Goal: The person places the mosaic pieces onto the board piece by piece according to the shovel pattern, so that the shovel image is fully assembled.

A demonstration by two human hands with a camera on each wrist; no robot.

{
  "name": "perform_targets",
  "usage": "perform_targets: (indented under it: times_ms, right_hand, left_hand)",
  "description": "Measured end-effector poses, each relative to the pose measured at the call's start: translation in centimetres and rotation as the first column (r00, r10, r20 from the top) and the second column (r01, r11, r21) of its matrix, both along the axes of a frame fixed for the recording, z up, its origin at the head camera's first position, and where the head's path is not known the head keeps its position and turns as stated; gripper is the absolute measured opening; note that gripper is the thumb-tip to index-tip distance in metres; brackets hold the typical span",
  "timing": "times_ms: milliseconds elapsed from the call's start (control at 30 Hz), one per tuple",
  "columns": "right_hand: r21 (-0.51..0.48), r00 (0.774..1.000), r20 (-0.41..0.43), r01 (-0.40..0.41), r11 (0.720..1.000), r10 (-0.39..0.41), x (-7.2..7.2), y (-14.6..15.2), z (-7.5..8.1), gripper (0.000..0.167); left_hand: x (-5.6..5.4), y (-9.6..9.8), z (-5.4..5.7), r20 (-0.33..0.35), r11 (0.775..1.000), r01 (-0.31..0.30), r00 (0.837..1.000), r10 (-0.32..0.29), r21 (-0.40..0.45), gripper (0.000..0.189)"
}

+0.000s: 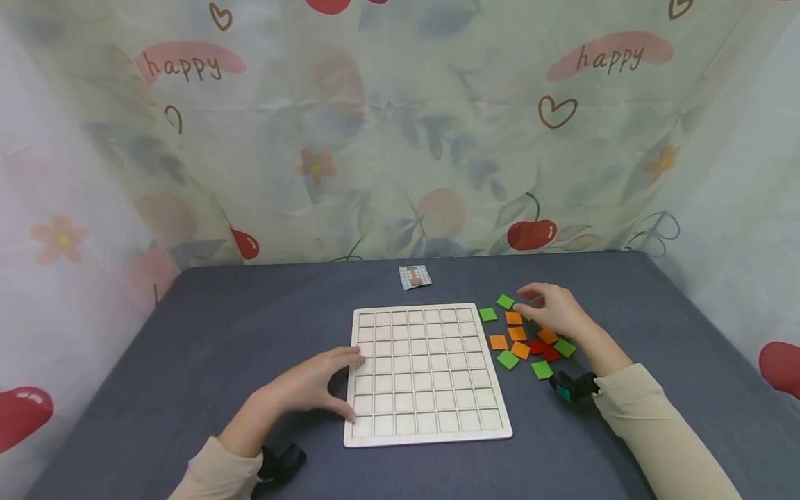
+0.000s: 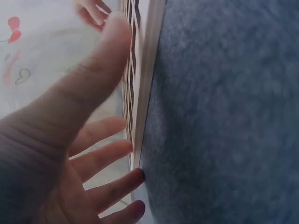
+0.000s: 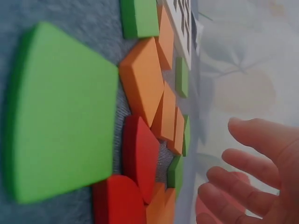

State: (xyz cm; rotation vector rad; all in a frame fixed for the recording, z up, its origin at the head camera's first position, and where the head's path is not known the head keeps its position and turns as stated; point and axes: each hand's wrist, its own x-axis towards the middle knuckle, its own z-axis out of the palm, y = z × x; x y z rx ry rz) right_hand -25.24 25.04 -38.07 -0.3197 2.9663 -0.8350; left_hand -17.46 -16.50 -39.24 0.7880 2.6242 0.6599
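My right hand is nearer the tiles, its fingers loosely parted and empty; most lie toward six o'clock from its fingertips, the board toward eight. My left hand spreads, gripping nothing, at the board's nine-o'clock edge.

So there's this off-white, flat, nearly square grid board with rounded corners lying face up, its lines marking off rows of little cells. Just off the board's right edge there's a loose scatter of small, thick, flat tiles: matte green square tiles mostly round the outside, bright orange square tiles running through the middle, and a couple of red tiles farther from the board, touching each other. They're turned every which way.
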Motion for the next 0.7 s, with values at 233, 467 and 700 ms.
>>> perform_targets:
  times_ms: [233,467,700]
  right_hand:
    - [-0.031,0.997,0.080,0.023,0.999,-0.020,-1.4,-0.1,-0.2,0.043]
    - [-0.028,0.992,0.121,0.023,0.999,-0.020,-2.4,-1.0,-0.2,0.042]
    - [-0.019,0.988,0.150,0.047,0.999,-0.043,-2.8,-1.6,-0.3,0.040]
  left_hand:
    - [0.1,0.7,0.3,0.022,0.998,-0.050,0.998,0.050,-0.028,0.092]
    - [0.3,1.1,0.8,0.010,0.997,-0.061,0.998,0.062,-0.046,0.094]
    - [0.3,1.1,0.4,0.027,0.996,-0.084,0.996,0.085,-0.038,0.093]
